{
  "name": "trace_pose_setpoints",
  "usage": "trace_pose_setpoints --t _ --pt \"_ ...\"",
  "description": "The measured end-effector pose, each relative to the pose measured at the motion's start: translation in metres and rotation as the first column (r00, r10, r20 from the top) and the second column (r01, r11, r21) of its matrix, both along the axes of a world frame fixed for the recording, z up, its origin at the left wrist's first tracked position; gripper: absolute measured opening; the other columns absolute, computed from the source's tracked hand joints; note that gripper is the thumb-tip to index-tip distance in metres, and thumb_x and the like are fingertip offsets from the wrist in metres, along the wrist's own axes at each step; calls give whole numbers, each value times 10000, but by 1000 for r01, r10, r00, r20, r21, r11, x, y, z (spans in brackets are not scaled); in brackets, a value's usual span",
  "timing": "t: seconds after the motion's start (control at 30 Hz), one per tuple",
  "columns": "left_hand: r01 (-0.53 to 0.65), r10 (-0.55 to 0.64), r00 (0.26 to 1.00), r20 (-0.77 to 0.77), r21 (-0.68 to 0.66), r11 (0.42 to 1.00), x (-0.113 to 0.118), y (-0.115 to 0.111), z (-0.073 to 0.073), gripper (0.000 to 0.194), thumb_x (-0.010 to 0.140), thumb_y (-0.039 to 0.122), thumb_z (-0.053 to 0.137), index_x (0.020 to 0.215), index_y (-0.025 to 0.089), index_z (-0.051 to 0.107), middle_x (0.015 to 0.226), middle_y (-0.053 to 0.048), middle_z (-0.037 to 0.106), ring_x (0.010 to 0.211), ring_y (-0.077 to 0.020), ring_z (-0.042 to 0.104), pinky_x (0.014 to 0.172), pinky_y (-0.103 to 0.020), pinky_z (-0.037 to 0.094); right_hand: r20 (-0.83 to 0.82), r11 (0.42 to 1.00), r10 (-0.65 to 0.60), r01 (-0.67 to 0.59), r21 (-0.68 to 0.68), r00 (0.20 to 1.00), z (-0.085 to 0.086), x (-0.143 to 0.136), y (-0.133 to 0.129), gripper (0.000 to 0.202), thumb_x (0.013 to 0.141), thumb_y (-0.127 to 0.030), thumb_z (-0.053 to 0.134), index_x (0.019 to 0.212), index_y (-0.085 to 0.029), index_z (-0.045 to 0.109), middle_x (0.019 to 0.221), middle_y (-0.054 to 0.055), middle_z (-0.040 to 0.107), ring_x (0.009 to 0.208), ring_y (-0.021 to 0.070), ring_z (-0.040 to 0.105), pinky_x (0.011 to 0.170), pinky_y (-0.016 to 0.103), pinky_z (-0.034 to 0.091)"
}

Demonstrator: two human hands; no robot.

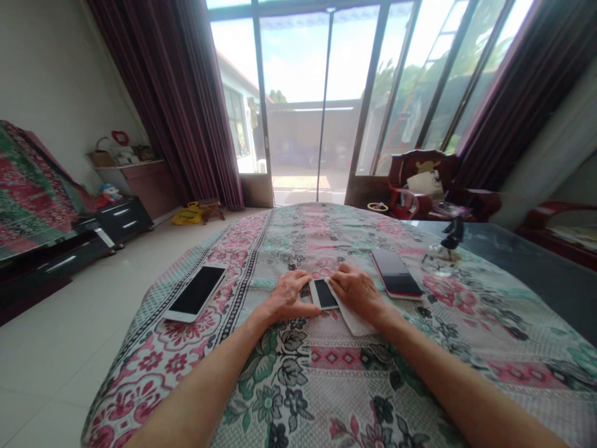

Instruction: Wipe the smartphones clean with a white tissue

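Observation:
A small white smartphone (325,295) with a dark screen lies on the patterned tablecloth (333,358) between my hands. My left hand (290,296) grips its left side, with the thumb at the near edge and the fingers at the far edge. In my right hand (358,290) is a white cloth (357,324), pressed against the phone's right edge; part of the cloth hangs out below the palm. To the left rests a larger white smartphone (198,291), screen up. Right of my right hand lies a dark-screened phone with a red edge (397,274).
A clear glass ornament (441,260) with a dark figure on top stands at the table's right side. Beyond the table are a carved wooden chair (413,186) and glass doors (298,124). Low dark drawers (124,218) and a yellow bag (189,213) are on the left.

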State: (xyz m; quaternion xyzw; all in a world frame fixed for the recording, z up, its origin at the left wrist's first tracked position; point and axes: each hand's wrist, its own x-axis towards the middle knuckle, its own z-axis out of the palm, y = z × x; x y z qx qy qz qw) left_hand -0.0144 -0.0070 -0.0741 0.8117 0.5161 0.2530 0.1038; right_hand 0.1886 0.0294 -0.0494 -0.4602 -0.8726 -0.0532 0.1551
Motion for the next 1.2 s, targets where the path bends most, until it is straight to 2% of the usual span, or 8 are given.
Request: trace_pose_setpoints --t 0.13,0.4,0.47,0.67,0.9,1.03,1.1,1.2 --pt "-3 3 1000 -12 7 1000 1 0 1 629 571 477 740 1123 207 601 1180 -69 575 1124 -287 502 993 -422 393 -4 999 -4 4 -42 1000 2 1 3 283 900 -312 464 763 -198 683 845 34 588 755 128 543 676 237 345" --pt "-5 5 1000 -19 9 1000 1 -1 3 662 559 447 754 1146 187 591 1211 -88 566 1130 -287 507 996 -409 388 92 958 -267 275 -87 959 16 12 6 324 904 -318 432 765 -173 686 883 79 628 730 159 578 619 266 343" --pt "-8 8 1000 -21 10 1000 1 -1 3 659 567 439 748 1152 181 586 1214 -91 565 1135 -285 504 999 -409 388 85 965 -248 254 -61 965 14 11 3 331 908 -317 424 774 -171 689 892 84 627 747 164 579 635 267 351" --pt "3 -3 1000 -31 19 1000 1 -1 3 628 582 429 740 1138 178 589 1206 -86 569 1118 -275 510 991 -406 395 19 998 -31 31 -49 999 5 2 -3 316 910 -343 439 790 -207 698 888 44 614 798 142 568 694 239 367" --pt "-8 9 999 -32 35 999 1 -1 0 626 579 407 742 1139 179 581 1203 -85 567 1127 -292 508 988 -425 399 82 963 -216 226 -144 973 16 18 8 321 898 -325 435 802 -178 704 946 80 629 795 160 593 675 251 379" --pt "-13 14 999 -31 43 999 1 0 -2 637 577 404 746 1151 187 574 1215 -86 561 1138 -294 503 993 -425 396 116 948 -289 301 -105 950 17 20 8 340 909 -297 411 830 -145 703 953 116 626 802 182 599 678 263 387" --pt "-13 15 999 -33 40 999 1 0 -1 629 581 406 743 1148 191 577 1217 -84 562 1140 -294 502 997 -428 393 105 964 -246 255 -78 964 14 12 2 342 917 -293 401 836 -143 698 940 113 622 801 180 594 680 262 389" --pt "-15 16 999 -35 25 1000 1 -1 0 624 589 414 737 1150 187 585 1221 -88 562 1147 -299 499 1004 -432 388 54 995 -75 79 -61 996 8 -3 -8 330 922 -320 411 830 -171 691 934 85 613 837 165 578 726 250 390"
